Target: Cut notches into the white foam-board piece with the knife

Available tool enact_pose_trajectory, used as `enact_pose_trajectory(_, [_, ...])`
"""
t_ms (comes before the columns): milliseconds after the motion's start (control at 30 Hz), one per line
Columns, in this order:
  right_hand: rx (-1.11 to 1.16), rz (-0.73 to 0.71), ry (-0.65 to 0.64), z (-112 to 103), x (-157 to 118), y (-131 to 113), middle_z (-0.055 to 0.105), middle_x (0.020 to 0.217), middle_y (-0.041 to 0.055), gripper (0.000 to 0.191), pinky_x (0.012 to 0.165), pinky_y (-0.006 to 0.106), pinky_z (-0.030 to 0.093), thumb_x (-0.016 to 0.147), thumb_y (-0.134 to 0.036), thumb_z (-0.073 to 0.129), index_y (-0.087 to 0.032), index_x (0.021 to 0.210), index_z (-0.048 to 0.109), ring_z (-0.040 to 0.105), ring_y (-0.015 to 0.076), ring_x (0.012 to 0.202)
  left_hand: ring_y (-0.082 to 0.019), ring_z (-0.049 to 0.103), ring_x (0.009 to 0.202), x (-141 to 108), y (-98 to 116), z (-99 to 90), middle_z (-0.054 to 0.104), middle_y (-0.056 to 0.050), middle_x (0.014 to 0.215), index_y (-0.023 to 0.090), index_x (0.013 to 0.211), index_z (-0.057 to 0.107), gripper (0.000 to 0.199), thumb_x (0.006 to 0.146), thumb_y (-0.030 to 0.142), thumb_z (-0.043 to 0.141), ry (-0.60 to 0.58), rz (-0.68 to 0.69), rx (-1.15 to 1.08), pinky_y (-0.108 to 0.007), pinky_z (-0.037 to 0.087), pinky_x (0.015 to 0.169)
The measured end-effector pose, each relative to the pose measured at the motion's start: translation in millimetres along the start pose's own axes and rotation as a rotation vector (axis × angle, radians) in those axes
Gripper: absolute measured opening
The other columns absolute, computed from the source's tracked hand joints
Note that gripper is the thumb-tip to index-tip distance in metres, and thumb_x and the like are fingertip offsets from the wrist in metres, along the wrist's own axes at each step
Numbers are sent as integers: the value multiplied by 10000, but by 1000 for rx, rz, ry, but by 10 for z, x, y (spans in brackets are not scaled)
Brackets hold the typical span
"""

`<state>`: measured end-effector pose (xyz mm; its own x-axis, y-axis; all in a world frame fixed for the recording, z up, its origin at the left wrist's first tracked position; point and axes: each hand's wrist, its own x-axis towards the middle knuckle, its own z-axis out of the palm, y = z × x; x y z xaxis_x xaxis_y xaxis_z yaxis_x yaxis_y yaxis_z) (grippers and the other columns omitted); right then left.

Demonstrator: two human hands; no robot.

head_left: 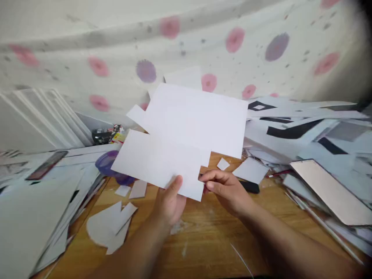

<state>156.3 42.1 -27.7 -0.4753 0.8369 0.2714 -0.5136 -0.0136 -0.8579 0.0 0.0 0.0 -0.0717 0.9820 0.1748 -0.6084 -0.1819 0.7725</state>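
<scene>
A large white board cutout point(180, 131) with stepped, notched edges is held up over the wooden table, tilted so its flat face shows. My left hand point(171, 201) grips its lower edge, thumb on top and the other fingers underneath. My right hand point(225, 188) is closed in a pinch at the cutout's lower right corner, beside a small notch. Something small, dark and reddish shows at those fingertips, too hidden to name. Beneath the cutout, a small white square point(223, 164) and a black object point(250, 186) lie on the table.
White scraps point(107, 224) and a purple bowl point(106, 162) lie to the left, near stacked boards point(37, 201) and a phone-like object point(48, 164). At right, a tablet-like slab point(331, 192) rests on piled sheets. A dotted curtain point(116, 58) hangs behind the wooden table point(203, 240).
</scene>
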Motion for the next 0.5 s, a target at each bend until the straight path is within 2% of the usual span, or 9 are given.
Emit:
enact_pose_trajectory(100, [-17, -26, 28, 14, -16, -6, 725, 753, -4, 113, 652, 203, 533, 794, -297, 795, -223, 871, 759, 642, 87, 663, -169, 692, 1017, 20, 8, 20, 746, 15, 1014, 304, 1240, 633, 451, 813, 331, 777, 26, 6, 7, -236, 512, 954])
enact_pose_trajectory(200, [-128, -103, 51, 30, -18, -37, 713, 740, -4, 77, 617, 220, 525, 798, -270, 777, -216, 844, 746, 627, 95, 634, -176, 679, 1054, 32, 15, 24, 736, 18, 1092, 320, 1220, 647, 463, 783, 306, 801, 74, 10, 6, -228, 532, 921])
enact_pose_trajectory(333, [-465, -351, 98, 43, -7, -95, 696, 763, 9, 16, 615, 237, 512, 828, -216, 707, -207, 837, 717, 624, 112, 663, -203, 644, 1138, 56, -4, -13, 713, 1, 1177, 314, 1229, 647, 463, 790, 285, 791, 112, -4, 24, -244, 550, 909])
enact_pose_trajectory(400, [-641, -481, 118, 48, -7, -114, 684, 757, 16, 53, 628, 242, 508, 845, -165, 657, -197, 840, 699, 620, 118, 679, -212, 629, 1167, 68, -22, -31, 701, -4, 1209, 309, 1248, 635, 476, 797, 277, 783, 113, -6, 37, -252, 554, 915])
enact_pose_trajectory(500, [-805, -595, 138, 53, -14, -118, 663, 736, 14, 112, 633, 239, 499, 848, -104, 595, -188, 835, 668, 602, 116, 671, -226, 613, 1198, 75, -44, -36, 689, -10, 1236, 312, 1278, 614, 507, 800, 271, 779, 111, 1, 59, -269, 557, 922])
